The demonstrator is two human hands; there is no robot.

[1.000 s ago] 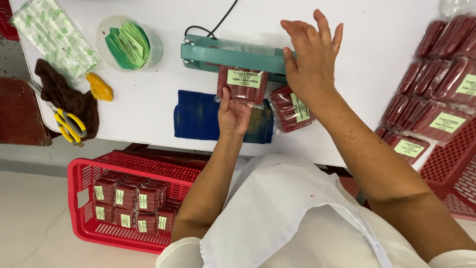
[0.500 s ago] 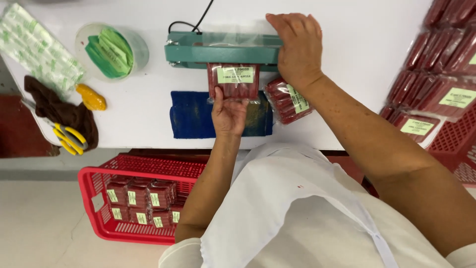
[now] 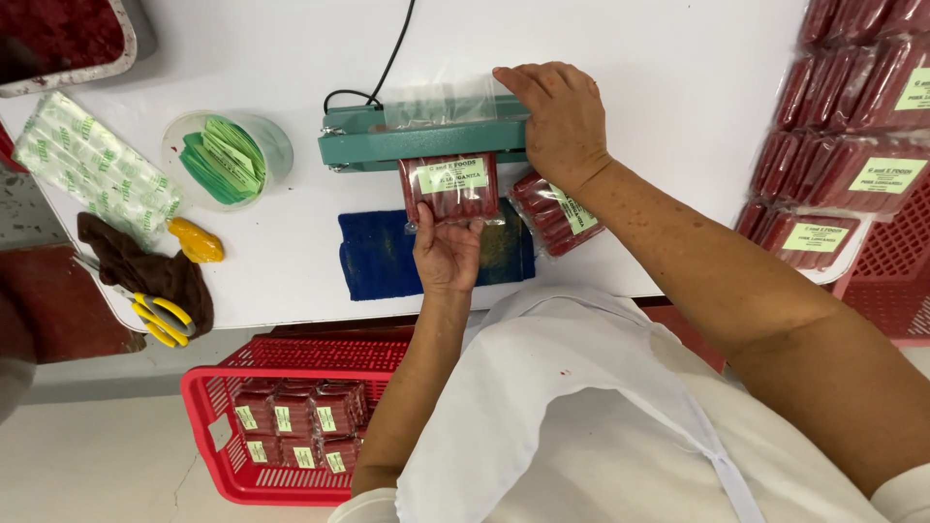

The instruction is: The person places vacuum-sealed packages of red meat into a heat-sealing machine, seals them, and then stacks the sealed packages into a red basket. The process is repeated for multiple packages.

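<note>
Head view: right hand (image 3: 560, 121) presses green sealer bar (image 3: 426, 143).

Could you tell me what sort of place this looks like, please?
Probably a small food-packing workroom. A green heat sealer sits on the white table, the left hand holds a labelled pack of red sausages at it, and a red crate below holds more packs.
</note>
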